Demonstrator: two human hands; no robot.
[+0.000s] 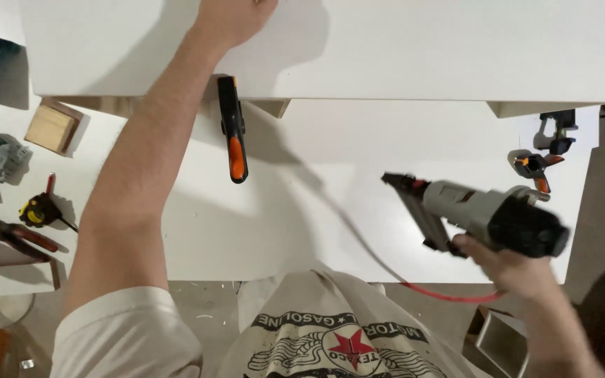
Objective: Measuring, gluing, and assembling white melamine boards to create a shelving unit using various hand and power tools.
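White workbench (274,231), right hand (509,269) gripping nail gun (484,213), nose pointing left

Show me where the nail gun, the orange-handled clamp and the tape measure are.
nail gun (488,217), head view, on its grey body, held in the right hand (509,269).
orange-handled clamp (236,157), head view, on the orange grip.
tape measure (36,210), head view, on its yellow and black case.
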